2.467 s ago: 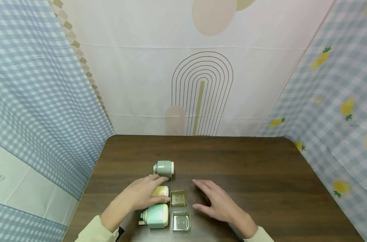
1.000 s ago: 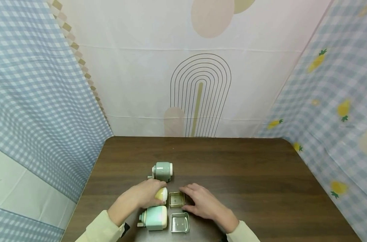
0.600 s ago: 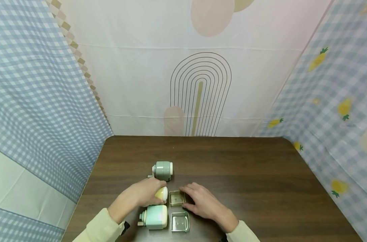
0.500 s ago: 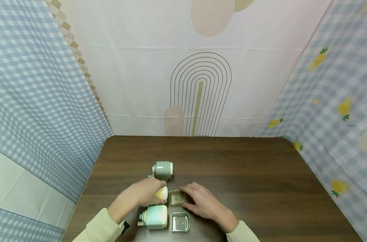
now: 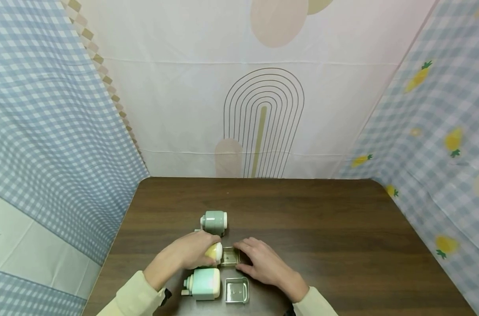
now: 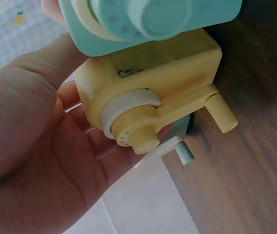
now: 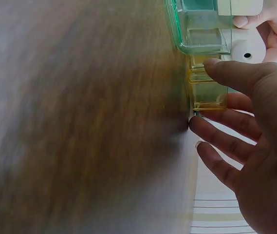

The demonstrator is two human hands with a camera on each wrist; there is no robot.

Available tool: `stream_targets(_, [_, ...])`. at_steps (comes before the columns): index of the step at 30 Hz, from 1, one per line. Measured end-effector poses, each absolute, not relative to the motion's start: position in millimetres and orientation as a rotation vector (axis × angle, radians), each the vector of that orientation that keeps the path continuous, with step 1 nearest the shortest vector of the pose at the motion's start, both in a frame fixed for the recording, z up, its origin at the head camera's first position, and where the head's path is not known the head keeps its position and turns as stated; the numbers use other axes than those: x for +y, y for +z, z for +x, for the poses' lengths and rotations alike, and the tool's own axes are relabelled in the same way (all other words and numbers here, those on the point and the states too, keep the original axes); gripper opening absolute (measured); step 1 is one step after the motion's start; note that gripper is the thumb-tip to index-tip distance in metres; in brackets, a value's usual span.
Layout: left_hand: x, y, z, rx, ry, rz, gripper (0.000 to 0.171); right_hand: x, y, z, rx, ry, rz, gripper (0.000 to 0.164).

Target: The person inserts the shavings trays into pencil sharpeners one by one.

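Observation:
My left hand grips a yellow crank pencil sharpener across its body, thumb on one side and fingers on the other. The sharpener's white front shows past the fingertips in the head view. Facing it, my right hand pinches a clear yellow drawer between thumb and fingers. The drawer's left edge is right at the sharpener's white front. Nearer me lies a mint crank sharpener, with a clear green drawer to its right. Beyond my left hand is a grey-green sharpener.
All of this is on a dark wooden table. A white patterned cloth hangs behind the far edge. Blue checked cloths hang at both sides.
From a spread pose right of the yellow drawer, my right hand has come in and taken hold of it. The drawer has shifted left against the sharpener's front. My left hand has closed round the sharpener.

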State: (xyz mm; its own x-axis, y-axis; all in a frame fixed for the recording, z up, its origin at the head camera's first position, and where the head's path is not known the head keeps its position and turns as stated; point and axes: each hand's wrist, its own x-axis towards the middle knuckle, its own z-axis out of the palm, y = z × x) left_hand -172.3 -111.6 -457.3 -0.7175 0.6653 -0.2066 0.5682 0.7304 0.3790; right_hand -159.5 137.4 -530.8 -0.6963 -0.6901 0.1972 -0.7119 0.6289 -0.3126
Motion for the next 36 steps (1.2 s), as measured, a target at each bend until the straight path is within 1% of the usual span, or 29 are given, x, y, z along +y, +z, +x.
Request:
stream_targets(6, [-111.5,-459.3,-173.7,2.640,0.420,1.001,0.036,131.6,-533.1,-161.1,-2.755,0.628,1.198,0.052])
stream_targets(28, [-110.7,-461.2,-173.4,2.641,0.396,0.931,0.042,121.1,-534.1,-160.2,-2.807,0.693,1.209,0.056])
stream_targets(36, [-110.6,-461.5,-173.5,2.642,0.395,0.956,0.042,117.0,-532.3,-158.9,-2.852,0.730,1.188,0.067])
